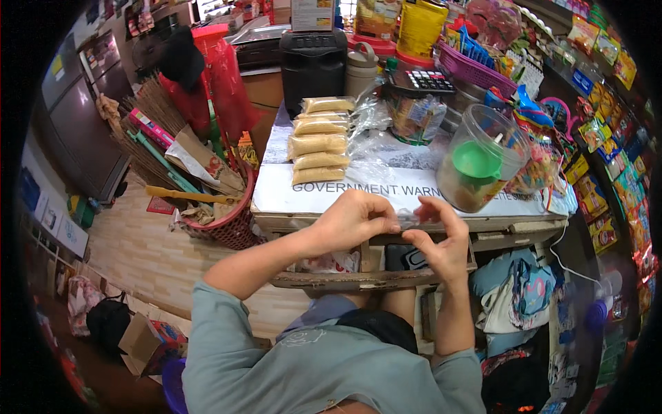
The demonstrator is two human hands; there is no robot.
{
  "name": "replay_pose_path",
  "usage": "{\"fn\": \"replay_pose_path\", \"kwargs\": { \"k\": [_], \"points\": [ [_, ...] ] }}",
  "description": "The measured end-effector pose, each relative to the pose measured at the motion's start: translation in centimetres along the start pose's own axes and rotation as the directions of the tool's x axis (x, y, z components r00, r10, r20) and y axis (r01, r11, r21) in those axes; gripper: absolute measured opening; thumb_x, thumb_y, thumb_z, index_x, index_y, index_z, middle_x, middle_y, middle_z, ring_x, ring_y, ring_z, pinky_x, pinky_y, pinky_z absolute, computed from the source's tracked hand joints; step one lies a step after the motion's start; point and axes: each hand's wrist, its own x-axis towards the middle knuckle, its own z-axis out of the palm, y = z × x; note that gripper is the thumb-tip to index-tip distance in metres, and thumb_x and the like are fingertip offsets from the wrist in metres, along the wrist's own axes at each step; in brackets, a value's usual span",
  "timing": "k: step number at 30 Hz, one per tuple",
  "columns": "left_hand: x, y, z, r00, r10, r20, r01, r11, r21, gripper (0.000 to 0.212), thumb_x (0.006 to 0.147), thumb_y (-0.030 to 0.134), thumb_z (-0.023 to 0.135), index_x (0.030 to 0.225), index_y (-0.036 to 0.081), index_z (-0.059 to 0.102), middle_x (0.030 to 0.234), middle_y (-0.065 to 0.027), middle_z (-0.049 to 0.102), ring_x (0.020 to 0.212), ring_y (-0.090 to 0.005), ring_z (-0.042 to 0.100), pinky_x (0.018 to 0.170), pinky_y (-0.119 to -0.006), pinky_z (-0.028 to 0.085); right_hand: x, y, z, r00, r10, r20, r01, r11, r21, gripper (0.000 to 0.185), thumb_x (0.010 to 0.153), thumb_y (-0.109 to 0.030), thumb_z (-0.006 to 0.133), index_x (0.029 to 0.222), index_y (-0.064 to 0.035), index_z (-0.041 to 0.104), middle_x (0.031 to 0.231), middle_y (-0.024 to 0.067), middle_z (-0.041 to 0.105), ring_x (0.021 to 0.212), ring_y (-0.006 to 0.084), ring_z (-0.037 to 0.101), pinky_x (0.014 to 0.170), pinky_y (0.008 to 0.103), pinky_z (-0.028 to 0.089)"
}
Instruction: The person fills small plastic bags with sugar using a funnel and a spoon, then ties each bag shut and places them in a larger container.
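Observation:
Between my hands, over the table's front edge, is a small piece of clear plastic, probably a bag. My left hand pinches its left side between thumb and fingertips. On its right my right hand has thumb and forefinger apart; whether they touch the plastic is unclear. Several filled plastic bags of light brown powder lie in a column on the table, with loose clear plastic bags beside them. To the right stands a clear plastic tub with brown contents and a green funnel inside.
Below my hands an open drawer juts out, holding a plastic bag and a dark item. A calculator rests on a jar behind. A red basket with brooms stands left. Snack packets hang right, past a white cable.

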Motion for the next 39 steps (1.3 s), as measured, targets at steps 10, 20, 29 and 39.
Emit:
{"fn": "replay_pose_path", "kwargs": {
  "k": [10,20,29,39],
  "points": [
    [5.4,1.7,-0.6,0.979,0.194,0.061,-0.195,0.981,0.009,0.021,0.072,-0.003,0.064,0.092,-0.004,0.059,0.075,-0.0080,0.064,0.072,-0.0093,0.059,0.065,-0.025,0.048,4.9,-1.8,-3.4,0.994,0.098,0.051,-0.099,0.995,0.029,0.009,0.079,-0.003,0.060,0.075,0.0044,0.058,0.063,0.0047,0.057,0.059,0.0061,0.048,0.052,0.0220,0.039],
    [10.6,2.2,-0.5,0.971,0.239,0.003,-0.238,0.968,-0.080,0.022,0.078,0.005,0.064,0.096,-0.007,0.059,0.073,-0.0061,0.062,0.066,-0.0092,0.057,0.059,-0.022,0.046,9.2,-1.7,-5.7,0.989,0.148,-0.003,-0.146,0.975,0.165,0.020,0.077,0.006,0.055,0.097,0.0037,0.054,0.076,0.0041,0.058,0.070,0.0081,0.055,0.064,0.0205,0.044],
    [11.9,-0.1,-1.4,0.964,0.216,0.154,-0.147,0.918,-0.369,0.018,0.087,0.011,0.054,0.095,-0.005,0.059,0.075,-0.0092,0.062,0.064,-0.0122,0.059,0.059,-0.023,0.048,8.9,-1.9,-6.7,0.994,0.031,-0.104,-0.028,0.999,0.030,0.025,0.075,-0.003,0.065,0.099,0.0010,0.056,0.087,0.0043,0.058,0.077,0.0093,0.055,0.068,0.0214,0.044],
    [11.9,-0.6,-1.7,0.905,0.255,0.341,-0.075,0.883,-0.463,0.025,0.090,0.021,0.051,0.094,-0.002,0.060,0.074,-0.0061,0.063,0.063,-0.0093,0.059,0.058,-0.021,0.044,8.8,-1.3,-6.0,0.998,0.055,0.003,-0.055,0.993,-0.103,0.017,0.073,-0.005,0.067,0.087,0.0015,0.060,0.076,0.0024,0.059,0.069,0.0082,0.054,0.062,0.0220,0.043]
  ]
}}
